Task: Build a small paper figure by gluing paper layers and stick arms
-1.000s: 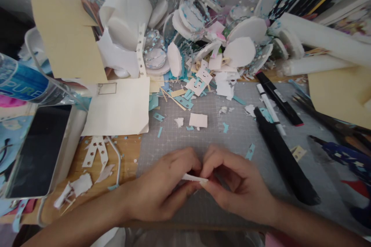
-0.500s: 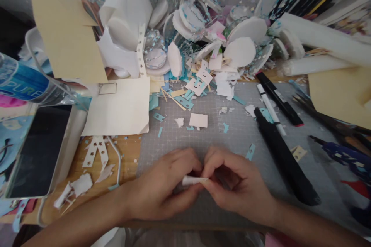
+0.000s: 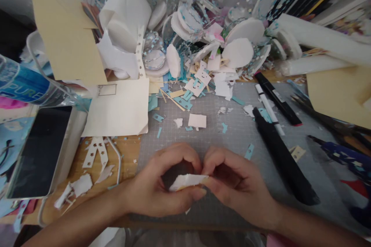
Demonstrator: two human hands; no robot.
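A small white piece that looks like paper or thin foam is between my two hands, low over the grey cutting mat. My right hand pinches its right end between thumb and index finger. My left hand curves round its other side, the thumb along the lower edge and the fingertips meeting the right hand's. The piece is tilted, with a rough upper edge. A tiny white scrap shows just below the left thumb. On the mat beyond my hands lies a small white rectangle.
Blue and white scraps dot the mat. A black pen-like tube and markers lie right. At left are a phone, a water bottle and a cream card. White foam discs pile up behind.
The white piece has turned from a narrow roll to a wider, flatter shape. My left fingers have arched up, and the left thumb has shifted along its lower edge.
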